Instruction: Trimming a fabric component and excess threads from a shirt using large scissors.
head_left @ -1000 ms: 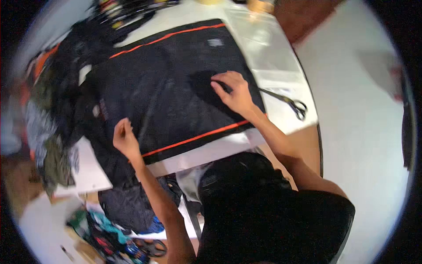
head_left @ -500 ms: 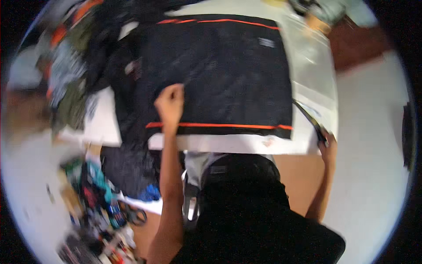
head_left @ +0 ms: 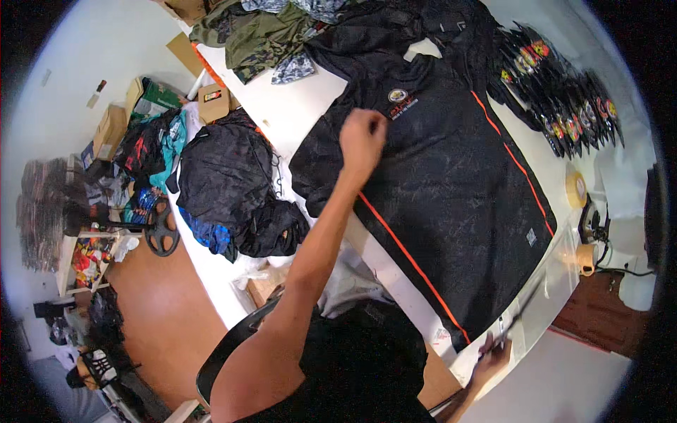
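Observation:
A black shirt [head_left: 444, 211] with orange piping along its side seams lies flat on the white table. Near its chest emblem [head_left: 398, 95] my left hand [head_left: 363, 141] is raised over the cloth, fingers curled closed; whatever they hold, if anything, is hidden. At the table's front right edge, my right hand [head_left: 492, 358] grips a pair of dark scissors [head_left: 520, 310]. The scissors' blades point away from me, just beside the shirt's hem, and look smeared by motion.
Camouflage garments [head_left: 271, 35] lie at the table's far left, and a pile of dark clothes [head_left: 229, 169] sits nearer. Several packaged items [head_left: 564, 106] spread along the far right, with tape rolls [head_left: 576, 190] close by. A black handwheel [head_left: 162, 227] stands at left.
The view has swung to the left, so the shirt now lies slantwise and its emblem shows. My left hand is over the chest area rather than the lower body. The scissors remain in my right hand.

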Motion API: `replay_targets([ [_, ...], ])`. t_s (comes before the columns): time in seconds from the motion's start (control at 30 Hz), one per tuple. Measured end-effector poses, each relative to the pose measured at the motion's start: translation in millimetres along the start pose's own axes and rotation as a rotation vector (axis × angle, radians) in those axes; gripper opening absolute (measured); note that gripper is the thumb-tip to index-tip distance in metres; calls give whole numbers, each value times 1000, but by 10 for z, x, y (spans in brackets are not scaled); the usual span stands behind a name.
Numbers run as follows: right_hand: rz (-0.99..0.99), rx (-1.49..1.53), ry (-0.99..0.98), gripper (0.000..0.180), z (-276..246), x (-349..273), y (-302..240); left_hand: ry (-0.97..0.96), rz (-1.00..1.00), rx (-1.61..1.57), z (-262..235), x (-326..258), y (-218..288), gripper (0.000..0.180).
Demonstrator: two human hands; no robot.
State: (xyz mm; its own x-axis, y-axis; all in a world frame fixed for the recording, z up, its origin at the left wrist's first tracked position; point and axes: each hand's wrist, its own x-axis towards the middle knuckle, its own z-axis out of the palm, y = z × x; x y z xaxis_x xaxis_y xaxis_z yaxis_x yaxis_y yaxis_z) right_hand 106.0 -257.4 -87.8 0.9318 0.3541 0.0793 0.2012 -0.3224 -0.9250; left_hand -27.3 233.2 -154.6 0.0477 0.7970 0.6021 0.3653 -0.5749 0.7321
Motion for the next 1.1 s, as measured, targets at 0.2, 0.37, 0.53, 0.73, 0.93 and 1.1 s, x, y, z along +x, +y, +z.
replay_targets([
  [0.2, -143, 124, -406, 24, 1962, 1058, -294, 262, -144, 227, 86, 548, -512, 18],
  [0.37, -179, 190, -756, 21, 3243, 1242, -841, 63, -295, 76, 137, 678, -817, 22],
  [0.53, -71, 318, -892, 20, 3786, 1345, -763, 148, -272, -205, 161, 610, -721, 18],
  [0.73, -24, 265, -967, 19, 3790, 1325, -672, 122, -255, -203, 135, 660, -764, 14],
  [0.93, -1, 284, -1041, 20, 3802, 1386, -594, -83, -174, -139, 91, 662, -666, 33],
  [1.1, 62, 387, -1035, 19, 3770, 1372, -601, -98, -91, -81, 101, 651, -802, 25],
])
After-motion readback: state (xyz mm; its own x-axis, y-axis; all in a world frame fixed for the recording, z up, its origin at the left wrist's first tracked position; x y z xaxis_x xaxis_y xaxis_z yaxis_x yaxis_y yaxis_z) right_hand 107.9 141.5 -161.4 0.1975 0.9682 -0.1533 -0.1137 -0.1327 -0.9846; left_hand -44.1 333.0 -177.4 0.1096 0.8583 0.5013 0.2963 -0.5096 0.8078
